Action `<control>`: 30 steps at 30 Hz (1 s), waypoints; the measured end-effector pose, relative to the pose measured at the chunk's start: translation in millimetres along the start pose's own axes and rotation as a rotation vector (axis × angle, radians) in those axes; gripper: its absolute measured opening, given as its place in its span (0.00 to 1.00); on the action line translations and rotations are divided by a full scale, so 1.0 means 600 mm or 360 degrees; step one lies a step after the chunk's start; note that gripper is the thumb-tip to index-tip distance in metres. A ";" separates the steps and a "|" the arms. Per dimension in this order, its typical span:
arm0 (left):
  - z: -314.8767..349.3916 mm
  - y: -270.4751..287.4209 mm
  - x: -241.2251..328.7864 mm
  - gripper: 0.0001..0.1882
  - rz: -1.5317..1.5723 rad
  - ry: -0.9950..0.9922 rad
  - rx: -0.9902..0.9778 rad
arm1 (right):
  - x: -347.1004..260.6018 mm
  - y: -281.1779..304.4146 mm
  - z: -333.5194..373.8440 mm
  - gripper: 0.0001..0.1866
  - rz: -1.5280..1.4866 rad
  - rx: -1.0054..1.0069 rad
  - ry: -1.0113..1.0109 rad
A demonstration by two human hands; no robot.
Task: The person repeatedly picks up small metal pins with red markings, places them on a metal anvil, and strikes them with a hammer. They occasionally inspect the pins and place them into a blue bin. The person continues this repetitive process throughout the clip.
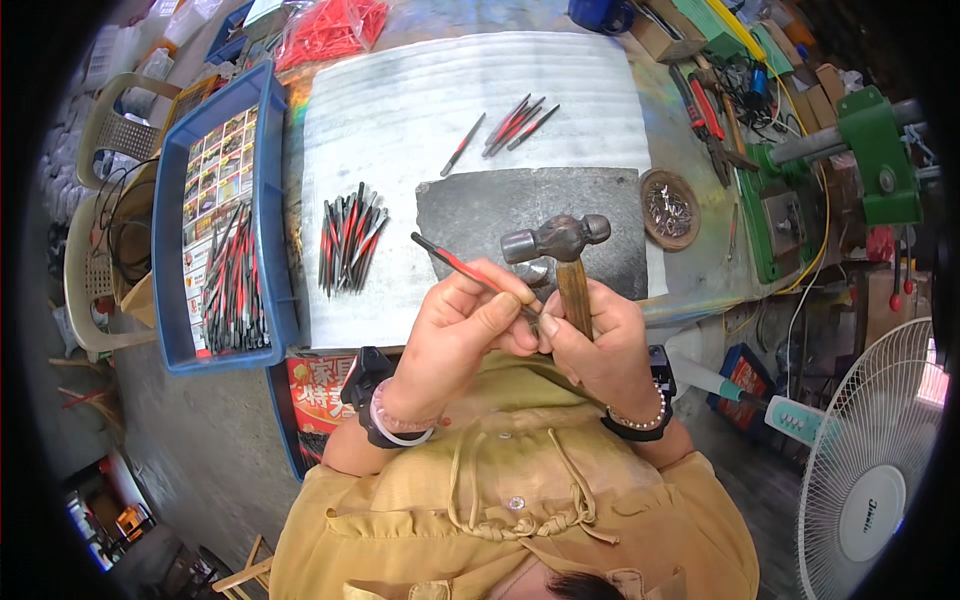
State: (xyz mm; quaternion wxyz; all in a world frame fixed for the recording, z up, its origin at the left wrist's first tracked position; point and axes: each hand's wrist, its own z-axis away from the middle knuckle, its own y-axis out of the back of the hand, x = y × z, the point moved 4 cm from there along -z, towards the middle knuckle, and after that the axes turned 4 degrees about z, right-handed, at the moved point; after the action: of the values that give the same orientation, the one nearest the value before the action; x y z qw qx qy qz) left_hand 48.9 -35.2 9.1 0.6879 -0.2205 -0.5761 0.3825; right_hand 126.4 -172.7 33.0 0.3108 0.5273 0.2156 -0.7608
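Note:
Between the thumb and fingers of my left hand is a slim black-and-red rod, slanting up to the left. My right hand is closed round the wooden handle of a ball-peen hammer, its metal head up over a dark flat plate. The fingertips of both hands meet at the rod's lower end; whatever small part lies there is hidden. Left of the plate, a pile of similar rods lies on a white sheet. Several more rods lie beyond the plate.
A blue tray with many rods stands at left. Right of the plate sits a round bowl of small metal pieces. Farther right are pliers, a green machine and a white fan. Red pieces fill a bag behind.

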 end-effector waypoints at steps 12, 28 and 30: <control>-0.053 0.024 -0.005 0.05 -0.0981 -0.0269 0.0188 | 0.065 0.072 -0.037 0.05 0.0514 0.0639 0.0542; -0.060 -0.003 0.000 0.03 -0.1722 -0.0742 0.0112 | 0.068 0.075 -0.045 0.06 0.0586 0.0543 0.0447; -0.057 -0.010 0.001 0.03 -0.1886 -0.0841 0.0039 | 0.067 0.074 -0.044 0.06 0.0571 0.0545 0.0445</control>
State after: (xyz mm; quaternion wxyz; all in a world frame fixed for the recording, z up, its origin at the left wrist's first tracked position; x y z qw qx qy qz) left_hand 83.4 -33.7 6.0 0.6198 0.2442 -0.7457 -0.0139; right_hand 165.1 -197.0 -14.2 0.3143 0.7017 0.0280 -0.6388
